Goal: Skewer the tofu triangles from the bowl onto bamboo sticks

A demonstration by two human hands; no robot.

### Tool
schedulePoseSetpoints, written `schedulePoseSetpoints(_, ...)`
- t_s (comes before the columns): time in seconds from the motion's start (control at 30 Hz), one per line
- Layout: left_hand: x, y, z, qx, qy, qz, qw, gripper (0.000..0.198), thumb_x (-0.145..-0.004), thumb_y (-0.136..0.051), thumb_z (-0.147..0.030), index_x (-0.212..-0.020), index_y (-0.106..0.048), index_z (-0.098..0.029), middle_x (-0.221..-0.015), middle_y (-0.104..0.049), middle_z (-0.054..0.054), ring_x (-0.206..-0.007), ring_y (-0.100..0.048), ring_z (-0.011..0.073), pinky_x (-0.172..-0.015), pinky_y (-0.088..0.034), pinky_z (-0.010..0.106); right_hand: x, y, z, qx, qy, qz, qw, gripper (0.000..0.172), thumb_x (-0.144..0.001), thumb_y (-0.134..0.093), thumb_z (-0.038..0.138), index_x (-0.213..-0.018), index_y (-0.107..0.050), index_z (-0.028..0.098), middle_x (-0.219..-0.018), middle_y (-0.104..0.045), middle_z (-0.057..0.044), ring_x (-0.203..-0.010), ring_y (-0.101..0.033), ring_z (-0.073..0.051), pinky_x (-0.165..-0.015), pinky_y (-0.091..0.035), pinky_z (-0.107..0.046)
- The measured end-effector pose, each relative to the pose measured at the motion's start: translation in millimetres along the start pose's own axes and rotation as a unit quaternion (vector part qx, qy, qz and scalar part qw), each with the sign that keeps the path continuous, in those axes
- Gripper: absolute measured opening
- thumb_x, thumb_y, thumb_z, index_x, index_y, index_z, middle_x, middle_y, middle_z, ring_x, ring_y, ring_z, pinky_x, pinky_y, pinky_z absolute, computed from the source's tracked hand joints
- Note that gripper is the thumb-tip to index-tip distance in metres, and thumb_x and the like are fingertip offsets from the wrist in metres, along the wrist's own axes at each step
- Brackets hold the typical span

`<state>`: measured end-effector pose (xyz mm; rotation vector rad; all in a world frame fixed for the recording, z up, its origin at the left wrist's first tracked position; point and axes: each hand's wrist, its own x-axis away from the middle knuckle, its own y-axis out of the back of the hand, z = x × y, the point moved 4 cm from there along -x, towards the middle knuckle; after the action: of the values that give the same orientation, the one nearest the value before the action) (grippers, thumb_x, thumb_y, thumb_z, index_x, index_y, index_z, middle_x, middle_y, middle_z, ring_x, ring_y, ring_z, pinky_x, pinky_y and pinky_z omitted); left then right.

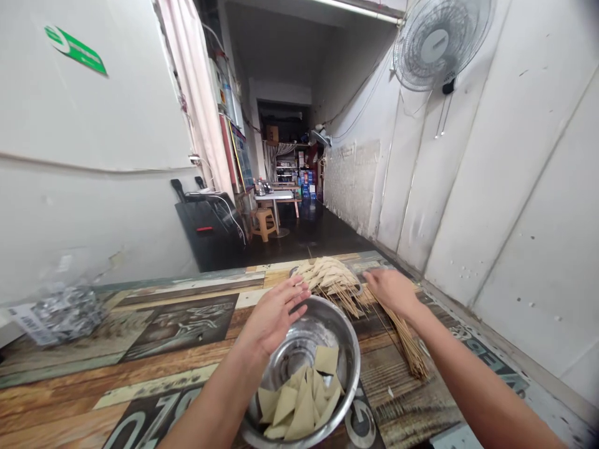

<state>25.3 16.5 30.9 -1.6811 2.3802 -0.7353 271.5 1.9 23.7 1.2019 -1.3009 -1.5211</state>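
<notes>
My left hand (281,312) hovers over the far left rim of a steel bowl (350,380), its fingers loosely apart with nothing between them. Inside the bowl lie several flat, pale yellow pieces that look like tofu skin (299,399). To the right, my right hand (392,290) is over the far ends of a bundle of bamboo skewers (409,349). Its fingers are curled together, and what is in them cannot be made out. Between the hands, just beyond the bowl, a pile of skewered pale pieces (327,274) rests on a plate, sticks pointing toward me.
A clear plastic bag of silvery packets (70,312) sits on the left of the wood-patterned table (196,293). Beyond the table are a black machine (210,224), a stool (264,224) and a small white table (276,195). A fan (435,47) hangs on the right wall.
</notes>
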Motion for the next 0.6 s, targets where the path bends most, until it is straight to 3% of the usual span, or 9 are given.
schedulePoseSetpoints(0.17,2,-5.0,1,-0.047,-0.014,0.038,0.998,0.026,-0.069,-0.063,-0.014,-0.095,-0.063,-0.015,-0.108,-0.060,0.011,-0.095,-0.058,0.0188,-0.082,-0.044,0.030,31,-30,-57,0.021,-0.070,0.069,0.995,0.025,-0.088,-0.051,0.029,-0.107,-0.055,0.014,-0.105,-0.059,-0.006,-0.087,-0.060,-0.016,-0.075,-0.049,-0.036)
schedulePoseSetpoints(0.3,5,-8.9,8,-0.100,0.005,0.066,0.993,0.026,-0.069,-0.064,-0.018,-0.095,-0.064,-0.014,-0.106,-0.061,0.012,-0.095,-0.057,0.0196,-0.082,-0.044,0.030,45,-62,-63,0.005,-0.103,0.093,0.990,0.026,-0.087,-0.052,0.028,-0.109,-0.054,0.013,-0.108,-0.058,-0.007,-0.090,-0.060,-0.017,-0.077,-0.049,-0.037)
schedulePoseSetpoints(0.4,11,-8.6,8,-0.180,-0.005,0.076,0.981,0.028,-0.069,-0.065,-0.024,-0.095,-0.063,-0.014,-0.102,-0.063,0.012,-0.089,-0.059,0.0192,-0.080,-0.044,0.030,39,-71,-61,-0.019,-0.123,0.106,0.987,0.027,-0.087,-0.053,0.026,-0.110,-0.054,0.012,-0.108,-0.058,-0.008,-0.091,-0.060,-0.018,-0.077,-0.049,-0.036)
schedulePoseSetpoints(0.5,17,-8.6,10,-0.354,-0.021,0.113,0.928,0.033,-0.067,-0.065,-0.031,-0.095,-0.064,-0.013,-0.097,-0.065,0.010,-0.088,-0.059,0.0208,-0.080,-0.043,0.030,24,-72,-64,-0.054,-0.123,0.124,0.983,0.026,-0.087,-0.053,0.026,-0.109,-0.054,0.012,-0.107,-0.058,-0.007,-0.089,-0.060,-0.017,-0.075,-0.050,-0.035)
schedulePoseSetpoints(0.6,19,-8.2,20,-0.531,-0.022,0.176,0.828,0.035,-0.067,-0.062,-0.035,-0.095,-0.065,-0.014,-0.096,-0.067,0.008,-0.089,-0.059,0.0219,-0.078,-0.043,0.029,14,-70,-70,-0.096,-0.107,0.115,0.983,0.026,-0.087,-0.054,0.025,-0.109,-0.054,0.012,-0.107,-0.058,-0.007,-0.088,-0.060,-0.017,-0.074,-0.050,-0.034)
